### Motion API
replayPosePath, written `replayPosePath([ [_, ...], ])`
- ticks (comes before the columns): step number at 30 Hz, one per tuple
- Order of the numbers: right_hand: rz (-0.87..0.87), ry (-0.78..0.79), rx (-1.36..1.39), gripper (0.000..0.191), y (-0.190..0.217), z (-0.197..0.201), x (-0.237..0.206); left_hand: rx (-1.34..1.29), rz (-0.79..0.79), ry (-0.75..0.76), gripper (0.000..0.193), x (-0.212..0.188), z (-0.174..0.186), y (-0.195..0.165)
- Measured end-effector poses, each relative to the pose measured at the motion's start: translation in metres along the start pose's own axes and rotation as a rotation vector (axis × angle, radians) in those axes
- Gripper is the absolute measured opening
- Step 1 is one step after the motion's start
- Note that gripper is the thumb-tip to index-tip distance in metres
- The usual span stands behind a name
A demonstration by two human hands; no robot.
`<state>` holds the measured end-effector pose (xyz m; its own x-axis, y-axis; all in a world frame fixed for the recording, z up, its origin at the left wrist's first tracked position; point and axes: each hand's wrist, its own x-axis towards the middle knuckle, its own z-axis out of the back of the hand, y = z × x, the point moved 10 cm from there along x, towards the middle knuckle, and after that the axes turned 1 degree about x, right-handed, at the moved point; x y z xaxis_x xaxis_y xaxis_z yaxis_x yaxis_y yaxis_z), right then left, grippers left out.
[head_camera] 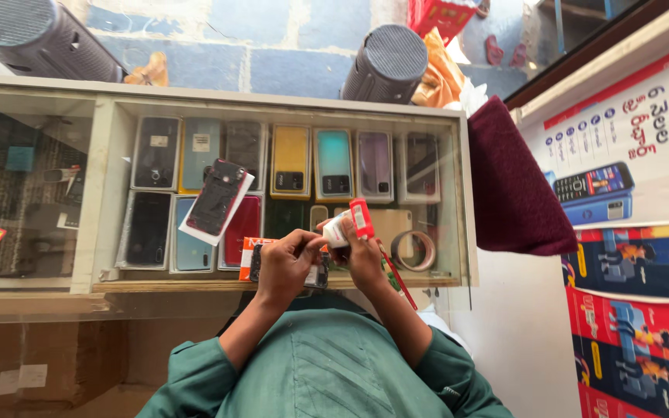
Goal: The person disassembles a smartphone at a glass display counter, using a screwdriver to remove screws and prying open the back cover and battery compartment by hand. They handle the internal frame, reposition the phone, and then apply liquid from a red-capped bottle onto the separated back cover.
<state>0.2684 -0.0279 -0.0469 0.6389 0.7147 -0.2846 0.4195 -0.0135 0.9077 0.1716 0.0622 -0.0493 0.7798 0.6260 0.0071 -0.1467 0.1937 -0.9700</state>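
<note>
Both hands raised together over the front edge of the glass display surface (272, 104), meeting near frame centre. Right hand (365, 259) curled shut around a small white tube with red cap (348, 224); tube long axis tilted, cap end pointing up and away toward the case, white body running back down into the fist. Left hand (284, 263) just left of it, fingers pinched closed at the tube's lower end or on something small there; cannot tell exactly what is gripped, thumbs overlap. Left hand sits level with the tube's base, right hand under and behind it, so right hand nearer and carrying it. Thin red stick-like tool (398, 279) hanging down-right from the right hand, slanted along the forearm. Orange-edged card or packet (248, 255) lying on the glass directly beneath the left hand, apparently not touched. Beyond: rows of phones (292, 162) under the glass, a loose phone back cover on white card (217, 200) on top, tape roll (416, 249) right of the hands, maroon cloth (516, 186) draped over the case corner.
</note>
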Motion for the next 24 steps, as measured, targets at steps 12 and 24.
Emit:
replayPosePath([
  [12, 0.007, -0.197, 0.366, 0.049, 0.023, 0.060, 0.021, 0.340, -0.208, -0.102, 0.016, 0.038, 0.051, -0.035],
  [24, 0.043, -0.077, 0.458, 0.050, -0.006, 0.057, 0.012, 0.643, -0.338, -0.152, 0.038, 0.068, 0.048, -0.059],
])
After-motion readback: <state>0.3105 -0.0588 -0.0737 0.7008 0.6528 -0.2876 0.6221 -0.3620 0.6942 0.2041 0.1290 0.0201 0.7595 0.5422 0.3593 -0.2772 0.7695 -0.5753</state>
